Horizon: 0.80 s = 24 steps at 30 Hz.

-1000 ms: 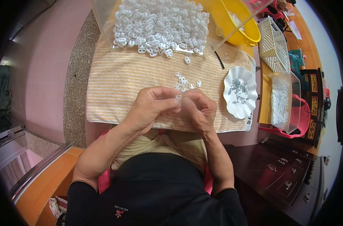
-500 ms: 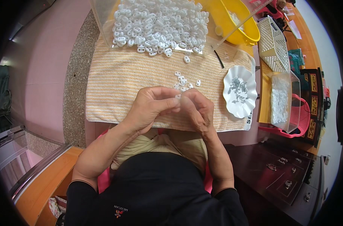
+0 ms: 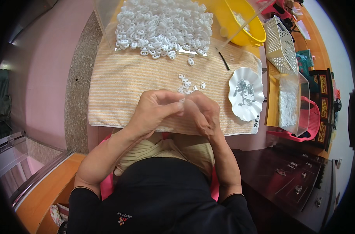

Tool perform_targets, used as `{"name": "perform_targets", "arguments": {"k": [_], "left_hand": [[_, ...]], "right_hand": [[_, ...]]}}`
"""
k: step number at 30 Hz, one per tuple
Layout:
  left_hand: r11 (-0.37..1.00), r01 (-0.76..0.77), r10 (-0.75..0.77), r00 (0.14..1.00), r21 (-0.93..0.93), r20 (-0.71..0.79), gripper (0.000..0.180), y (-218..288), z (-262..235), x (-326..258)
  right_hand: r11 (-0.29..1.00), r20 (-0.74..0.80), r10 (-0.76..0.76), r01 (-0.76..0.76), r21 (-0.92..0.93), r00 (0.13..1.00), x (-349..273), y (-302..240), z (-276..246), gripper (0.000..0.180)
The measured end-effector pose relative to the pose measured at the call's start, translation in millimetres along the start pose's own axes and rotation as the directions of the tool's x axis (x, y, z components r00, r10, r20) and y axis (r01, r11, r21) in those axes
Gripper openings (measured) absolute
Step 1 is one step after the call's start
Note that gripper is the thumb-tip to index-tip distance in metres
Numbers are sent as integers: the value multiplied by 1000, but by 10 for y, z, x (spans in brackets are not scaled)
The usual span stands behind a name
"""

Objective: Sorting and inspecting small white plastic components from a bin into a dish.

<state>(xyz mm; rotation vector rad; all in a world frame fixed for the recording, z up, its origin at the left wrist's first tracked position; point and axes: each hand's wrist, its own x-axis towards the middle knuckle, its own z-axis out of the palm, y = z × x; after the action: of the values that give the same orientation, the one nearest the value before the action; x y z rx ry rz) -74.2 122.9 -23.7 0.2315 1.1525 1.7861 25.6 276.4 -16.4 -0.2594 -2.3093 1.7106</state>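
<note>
Over the front of the striped towel, my left hand [image 3: 154, 111] pinches a small white plastic piece [image 3: 182, 100] between thumb and forefinger. My right hand [image 3: 204, 113] is close against it on the right; its fingers are smeared by motion, so whether it grips anything does not show. Just beyond the fingertips lie several loose white two-holed pieces [image 3: 186, 83]. To the right, a white wavy-edged plate [image 3: 236, 107] bears many small grey bits. A heap of white two-holed oval pieces [image 3: 158, 29] spills out of a clear bin at the back.
A thin black rod [image 3: 224, 61] lies on the striped towel [image 3: 123, 85] near the plate. Behind it stands a yellow basin [image 3: 258, 36]. Off the table's right side are a cream perforated basket [image 3: 278, 45], a clear box of white pieces [image 3: 288, 102] and a pink basket [image 3: 314, 117].
My right hand's fingers have shifted and blurred against the left fingertips. My left hand keeps its pinch on the white piece. The whole view has moved slightly.
</note>
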Motion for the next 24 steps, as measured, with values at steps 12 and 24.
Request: {"name": "perform_targets", "arguments": {"k": [12, 24], "left_hand": [[989, 48, -51, 999, -138, -13, 25, 12, 20, 9], [984, 78, -78, 997, -163, 6, 25, 18, -1, 12]], "right_hand": [[961, 43, 102, -110, 255, 994, -34, 62, -61, 11], [937, 28, 151, -152, 315, 988, -38, 42, -49, 8]]}}
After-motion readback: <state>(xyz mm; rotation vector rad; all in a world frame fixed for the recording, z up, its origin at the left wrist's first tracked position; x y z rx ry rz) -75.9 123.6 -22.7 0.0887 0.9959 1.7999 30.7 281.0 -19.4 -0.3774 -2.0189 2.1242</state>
